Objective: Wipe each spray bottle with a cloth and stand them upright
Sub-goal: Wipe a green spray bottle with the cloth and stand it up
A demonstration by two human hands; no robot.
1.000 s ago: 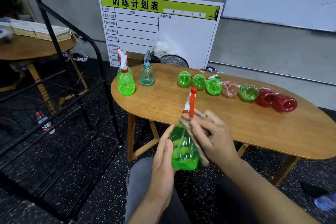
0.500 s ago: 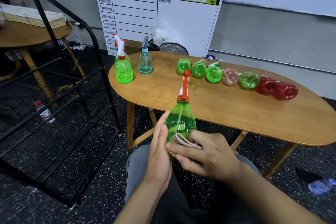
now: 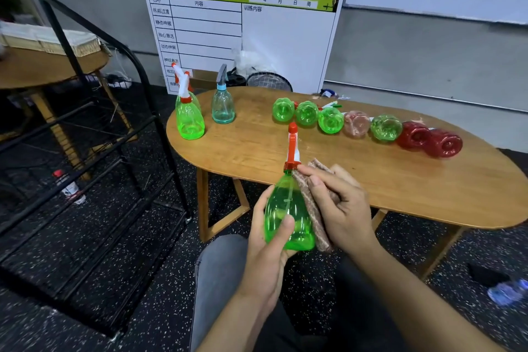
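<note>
The left hand (image 3: 267,248) grips a green bottle (image 3: 287,210) by its lower body, thumb across the front and fingers curled behind, holding it upright in the air in front of the worktop's (image 3: 371,180) near edge, above the person's lap. Its red sprayer (image 3: 292,148) points up. The right hand (image 3: 338,203) presses a folded brown cloth (image 3: 310,203) against the bottle's right side, its fingers (image 3: 320,183) lying along the cloth and curled round it up near the bottle's neck. On the worktop's left end two green bottles (image 3: 190,120) stand upright, one close behind the other, with a pale blue bottle (image 3: 223,107) just beside them. Toward the back a row of bottles lies on its side, bases facing the camera: three green (image 3: 306,113), one pink (image 3: 356,123), another green (image 3: 385,127) and two red (image 3: 430,140).
</note>
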